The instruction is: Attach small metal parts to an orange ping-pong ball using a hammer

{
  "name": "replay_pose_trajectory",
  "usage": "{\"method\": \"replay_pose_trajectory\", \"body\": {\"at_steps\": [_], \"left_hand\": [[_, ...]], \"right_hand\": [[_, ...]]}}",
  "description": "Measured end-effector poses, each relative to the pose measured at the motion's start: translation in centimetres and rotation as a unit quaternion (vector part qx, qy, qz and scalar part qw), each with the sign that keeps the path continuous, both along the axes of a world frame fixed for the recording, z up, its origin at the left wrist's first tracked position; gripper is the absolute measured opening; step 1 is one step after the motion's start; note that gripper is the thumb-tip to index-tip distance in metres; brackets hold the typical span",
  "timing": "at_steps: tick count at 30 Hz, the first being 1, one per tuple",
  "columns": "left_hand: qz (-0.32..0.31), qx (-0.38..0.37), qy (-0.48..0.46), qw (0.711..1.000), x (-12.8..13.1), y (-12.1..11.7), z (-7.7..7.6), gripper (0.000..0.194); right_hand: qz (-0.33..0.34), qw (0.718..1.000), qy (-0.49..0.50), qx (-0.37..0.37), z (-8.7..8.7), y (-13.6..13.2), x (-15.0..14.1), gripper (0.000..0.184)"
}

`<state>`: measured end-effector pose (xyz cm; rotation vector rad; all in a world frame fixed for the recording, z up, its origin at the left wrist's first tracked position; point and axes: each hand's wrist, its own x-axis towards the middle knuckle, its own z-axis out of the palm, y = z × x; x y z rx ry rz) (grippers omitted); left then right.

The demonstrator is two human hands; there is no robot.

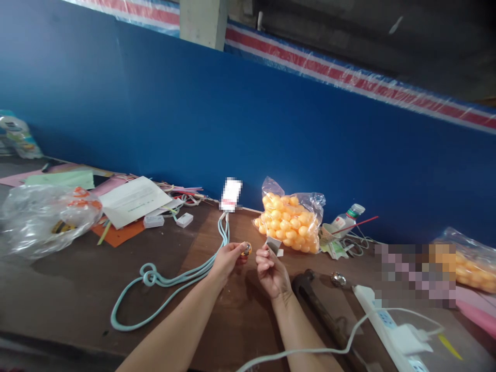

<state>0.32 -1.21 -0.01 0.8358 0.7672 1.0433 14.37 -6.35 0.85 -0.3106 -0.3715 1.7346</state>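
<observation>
My left hand point(229, 258) pinches a small round orange-and-silver piece point(246, 250) between thumb and fingertips, above the brown table. Close beside it, my right hand point(272, 274) is closed, with a small grey flat piece point(274, 245) held at its fingertips. The two hands are apart. Just behind my right hand sits a clear plastic bag of orange balls point(287, 222). To the right of my right wrist lie a dark curved bar point(318, 302) and a small shiny silver object point(338, 279).
A light-blue cord point(170, 281) loops across the table point(77, 299) on the left. Papers point(134, 201), a clear plastic bag point(34, 222) and small white boxes point(185, 220) lie farther left. At right are a bottle point(349, 217) and a power strip point(382, 323) with a white cable.
</observation>
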Motion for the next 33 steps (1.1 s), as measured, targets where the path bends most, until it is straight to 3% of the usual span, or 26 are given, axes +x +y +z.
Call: {"method": "replay_pose_trajectory", "body": {"at_steps": [9,17,29,33], "left_hand": [[-0.014,0.003,-0.013,1.000,0.0,0.0,-0.1,0.042],[-0.014,-0.016,0.002,1.000,0.0,-0.2,0.5,0.040],[-0.025,-0.037,0.005,0.999,0.0,-0.2,0.2,0.041],[-0.013,-0.034,0.005,0.999,0.1,-0.2,0.1,0.040]], "right_hand": [[-0.009,0.999,-0.046,0.013,-0.1,0.0,0.1,0.020],[-0.002,1.000,-0.028,0.002,-0.1,0.1,0.2,0.016],[0.004,0.999,0.044,-0.011,-0.4,0.4,0.9,0.023],[0.004,1.000,0.025,-0.013,-0.6,0.6,1.0,0.031]]}}
